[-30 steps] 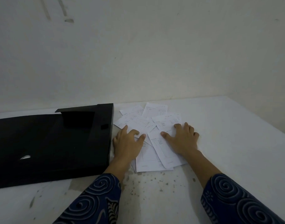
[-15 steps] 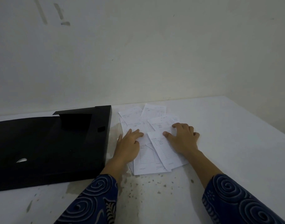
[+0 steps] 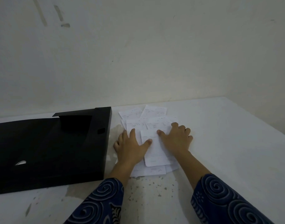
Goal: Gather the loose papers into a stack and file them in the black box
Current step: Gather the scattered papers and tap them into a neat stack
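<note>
- The loose papers (image 3: 152,126) are spread in an overlapping pile on the white desk (image 3: 235,143), just to the right of the black box (image 3: 49,147).
- The left hand (image 3: 130,146) is laid flat, palm down and fingers extended, on the left part of the pile; nothing is grasped.
- The right hand (image 3: 175,139) is pressed flat on the right part, fingers slightly curled at the pile's edge, with no sheet gripped.
- One sheet is seen lying uppermost between the two thumbs.
- The box lies open on the desk, against the wall (image 3: 138,54).
- Dark patterned sleeves (image 3: 219,199) cover both forearms.
</note>
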